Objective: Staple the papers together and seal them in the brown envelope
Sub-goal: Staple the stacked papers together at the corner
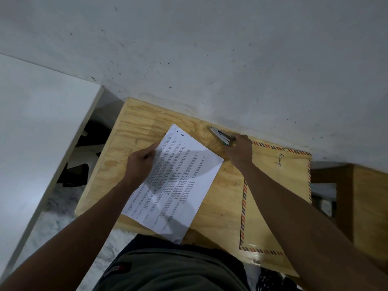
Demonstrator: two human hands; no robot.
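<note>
Right hand (239,151) covers the near end of the stapler (221,135), so the grip itself cannot be made out. Right forearm hides a strip of the brown envelope (279,198). Print on the papers (174,181) is too small to read; both arms are cut off by the bottom edge.

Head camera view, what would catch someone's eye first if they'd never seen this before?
The printed papers lie slanted across the middle of the wooden table, their left edge pinched by the left hand. The right hand grips a metal stapler at the table's far edge by the wall. The brown envelope with its striped border lies flat on the right.
</note>
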